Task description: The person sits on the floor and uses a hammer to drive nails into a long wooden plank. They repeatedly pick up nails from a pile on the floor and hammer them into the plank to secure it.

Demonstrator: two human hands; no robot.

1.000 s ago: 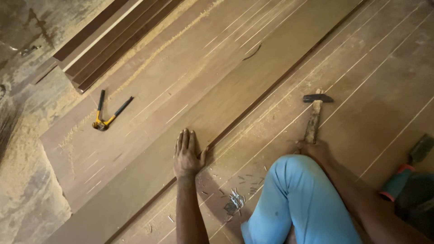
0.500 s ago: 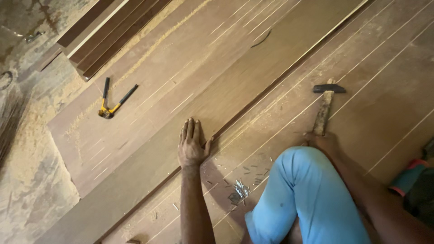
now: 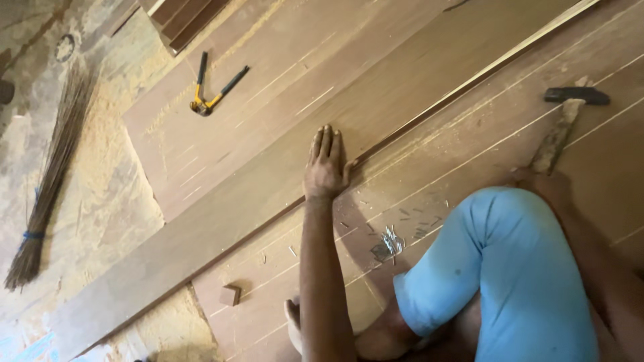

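Pressing plank (image 3: 221, 221) — L hand (image 3: 327, 167)

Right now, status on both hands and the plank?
Left hand flat on long plank. Right hand gripping hammer. Loose nails beside knee.

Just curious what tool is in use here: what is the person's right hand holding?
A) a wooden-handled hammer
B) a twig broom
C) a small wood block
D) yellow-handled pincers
A: the right hand has its grip on the wooden handle of the hammer, while the pincers lie untouched on the boards.
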